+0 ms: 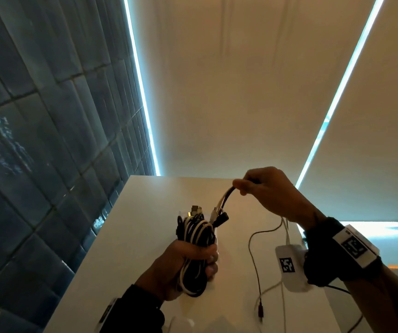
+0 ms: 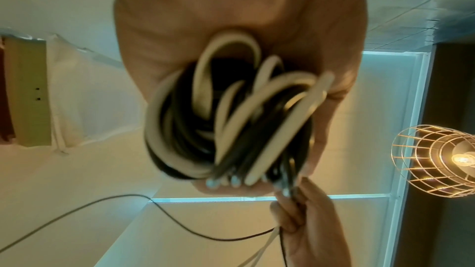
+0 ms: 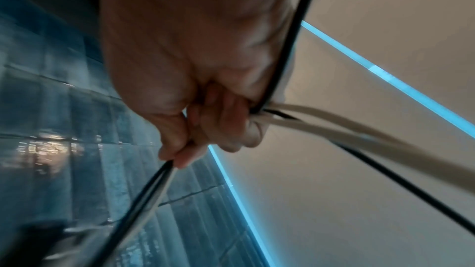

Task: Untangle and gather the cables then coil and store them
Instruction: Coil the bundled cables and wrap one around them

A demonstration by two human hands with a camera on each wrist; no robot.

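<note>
My left hand (image 1: 188, 265) grips a coiled bundle of black and white cables (image 1: 194, 233) above the white table (image 1: 145, 212); the coil's loops (image 2: 231, 113) fill the left wrist view. Plug ends (image 1: 219, 216) stick out at the bundle's top. My right hand (image 1: 265, 188), higher and to the right, pinches several black and white strands (image 1: 227, 195) that run down to the bundle. In the right wrist view the fingers (image 3: 180, 149) curl round those strands (image 3: 154, 186), and loose tails (image 3: 334, 127) trail out behind the palm.
A thin dark cable (image 1: 253, 255) with a reddish plug (image 1: 261, 311) lies loose on the table at right. White cable tails (image 1: 285, 231) hang from my right hand. A tiled wall (image 1: 37, 140) stands left. A wire-cage lamp (image 2: 442, 161) glows.
</note>
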